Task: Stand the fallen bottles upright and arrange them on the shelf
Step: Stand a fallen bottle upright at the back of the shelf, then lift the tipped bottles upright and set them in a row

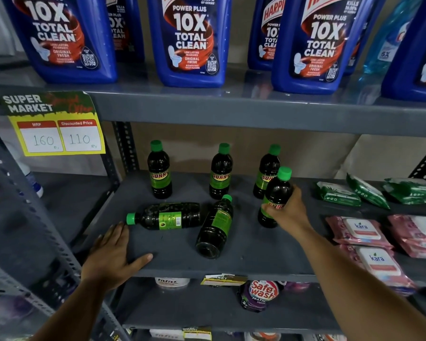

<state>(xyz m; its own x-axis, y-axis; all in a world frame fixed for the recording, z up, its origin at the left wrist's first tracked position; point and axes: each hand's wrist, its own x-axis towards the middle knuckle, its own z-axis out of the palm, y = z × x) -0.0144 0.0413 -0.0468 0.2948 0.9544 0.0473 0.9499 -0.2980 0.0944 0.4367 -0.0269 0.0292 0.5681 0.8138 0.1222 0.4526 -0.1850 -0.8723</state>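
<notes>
Dark bottles with green caps and green labels sit on the grey middle shelf (256, 252). Three stand upright at the back: one on the left (159, 171), one in the middle (220, 172), one on the right (266, 172). A fourth bottle (276, 190) stands upright in front of the right one, with my right hand (287, 209) wrapped around its label. Two bottles lie on their sides: one (165, 216) with its cap pointing left, another (215, 227) with its base toward me. My left hand (113, 252) rests flat and open on the shelf's front left, fingertips just short of the left fallen bottle's cap.
Large blue cleaner bottles (191, 40) line the shelf above. Green wipe packs (340, 194) and pink wipe packs (359, 232) fill the right of the middle shelf. A yellow price tag (57, 136) hangs at upper left. A perforated upright post (35, 232) stands left.
</notes>
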